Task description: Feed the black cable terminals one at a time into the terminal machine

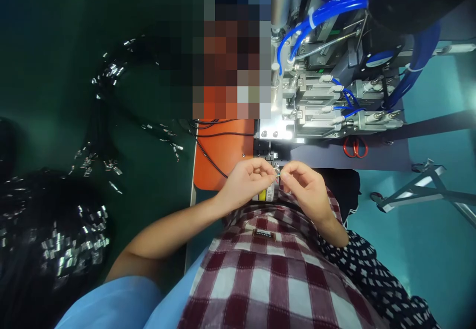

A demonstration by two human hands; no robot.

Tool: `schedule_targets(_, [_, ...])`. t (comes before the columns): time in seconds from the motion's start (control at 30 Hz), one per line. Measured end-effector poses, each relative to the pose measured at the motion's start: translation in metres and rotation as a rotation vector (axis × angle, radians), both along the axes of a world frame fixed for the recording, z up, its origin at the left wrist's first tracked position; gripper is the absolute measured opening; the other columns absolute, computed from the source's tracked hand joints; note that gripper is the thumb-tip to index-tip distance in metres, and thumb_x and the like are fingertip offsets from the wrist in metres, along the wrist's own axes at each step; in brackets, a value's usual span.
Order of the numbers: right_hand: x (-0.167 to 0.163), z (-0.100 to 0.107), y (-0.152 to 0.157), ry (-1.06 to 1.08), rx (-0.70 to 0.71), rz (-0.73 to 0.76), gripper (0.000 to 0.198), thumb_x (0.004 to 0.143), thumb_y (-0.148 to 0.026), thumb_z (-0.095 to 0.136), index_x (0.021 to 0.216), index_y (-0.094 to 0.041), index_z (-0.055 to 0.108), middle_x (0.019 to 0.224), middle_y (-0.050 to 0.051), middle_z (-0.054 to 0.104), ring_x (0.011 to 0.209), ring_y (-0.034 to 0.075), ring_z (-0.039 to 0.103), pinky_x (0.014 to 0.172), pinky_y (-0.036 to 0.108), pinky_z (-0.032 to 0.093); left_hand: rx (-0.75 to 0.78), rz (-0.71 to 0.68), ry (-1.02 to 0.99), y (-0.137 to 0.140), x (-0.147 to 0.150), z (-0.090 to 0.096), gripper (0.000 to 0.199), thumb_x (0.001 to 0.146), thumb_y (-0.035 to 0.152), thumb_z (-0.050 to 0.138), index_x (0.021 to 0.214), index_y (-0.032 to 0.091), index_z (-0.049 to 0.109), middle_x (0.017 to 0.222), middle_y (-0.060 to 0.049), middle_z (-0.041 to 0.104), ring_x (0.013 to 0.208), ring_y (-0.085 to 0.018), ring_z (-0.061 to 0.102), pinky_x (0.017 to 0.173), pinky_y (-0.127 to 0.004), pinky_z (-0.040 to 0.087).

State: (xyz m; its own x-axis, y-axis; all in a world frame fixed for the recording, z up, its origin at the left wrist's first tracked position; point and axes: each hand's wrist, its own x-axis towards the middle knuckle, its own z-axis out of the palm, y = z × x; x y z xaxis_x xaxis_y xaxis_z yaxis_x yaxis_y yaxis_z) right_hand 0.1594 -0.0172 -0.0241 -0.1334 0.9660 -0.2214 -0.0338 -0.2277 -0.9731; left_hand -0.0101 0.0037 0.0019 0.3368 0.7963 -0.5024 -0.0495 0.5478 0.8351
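My left hand is closed in a pinch, its thumb and index fingertip meeting just in front of my apron. Close on its right, my right hand pinches as well, with only a small gap between the two sets of fingertips. Thin, light-coloured wire ends show in that gap, too small to make out fully. A black cable runs over the orange mat and passes out of sight at my left hand. Whether it joins the wires is hidden.
A metal machine with blue air tubes stands ahead on the right. Red-handled scissors lie on the dark table edge. The orange mat is ahead left. Bundles of black cables with shiny connectors lie at far left.
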Motion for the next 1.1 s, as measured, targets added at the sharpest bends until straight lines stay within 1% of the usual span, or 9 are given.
schedule_targets(0.1, [0.001,0.0,0.0,-0.008,0.006,-0.032,0.01,0.087,-0.026,0.063,0.08,-0.019,0.062,0.067,-0.003,0.055,0.054,0.009,0.049,0.054,0.023,0.041,0.002,0.023,-0.001,0.0,0.001,0.0,0.018,0.074,0.027,0.072,0.076,0.013,0.061,0.058,0.007,0.048,0.045,-0.002,0.033,0.044,-0.016,0.027])
schedule_targets(0.2, [0.001,-0.001,0.0,-0.022,0.011,-0.026,0.007,0.084,-0.026,0.065,0.082,-0.019,0.064,0.065,-0.003,0.056,0.054,0.01,0.05,0.053,0.025,0.04,-0.01,0.036,-0.008,0.001,0.001,0.001,0.018,0.072,0.026,0.073,0.074,0.014,0.06,0.056,0.007,0.047,0.044,-0.002,0.032,0.043,-0.016,0.026])
schedule_targets(0.37, [-0.005,-0.002,0.002,-0.037,0.017,-0.038,0.011,0.08,-0.026,0.068,0.074,-0.019,0.062,0.061,-0.003,0.055,0.054,0.011,0.048,0.052,0.026,0.039,-0.032,0.052,-0.018,0.001,0.002,0.004,0.021,0.069,0.026,0.075,0.072,0.014,0.059,0.054,0.007,0.046,0.044,-0.002,0.031,0.042,-0.016,0.024])
schedule_targets(0.7, [-0.005,-0.013,-0.001,0.175,-0.127,-0.035,0.013,0.08,-0.031,0.073,0.078,-0.02,0.066,0.057,-0.005,0.053,0.05,0.01,0.048,0.05,0.023,0.039,-0.025,0.076,-0.031,0.0,0.004,0.006,0.026,0.074,0.033,0.074,0.073,0.014,0.056,0.052,0.008,0.041,0.044,-0.002,0.03,0.042,-0.016,0.023])
schedule_targets(0.9, [-0.008,-0.012,-0.001,0.187,-0.152,-0.041,0.015,0.078,-0.033,0.074,0.079,-0.02,0.065,0.065,-0.003,0.058,0.052,0.01,0.049,0.051,0.024,0.041,-0.016,0.077,-0.03,-0.002,0.004,0.003,0.028,0.075,0.035,0.074,0.075,0.014,0.056,0.054,0.008,0.042,0.044,-0.002,0.029,0.043,-0.017,0.022])
schedule_targets(1.1, [-0.01,-0.012,-0.001,0.176,-0.147,-0.053,0.015,0.078,-0.032,0.073,0.075,-0.019,0.065,0.062,-0.004,0.056,0.052,0.01,0.049,0.051,0.023,0.041,0.002,0.072,-0.022,-0.003,0.004,0.0,0.026,0.076,0.034,0.074,0.077,0.014,0.057,0.055,0.008,0.042,0.045,-0.002,0.029,0.042,-0.017,0.021])
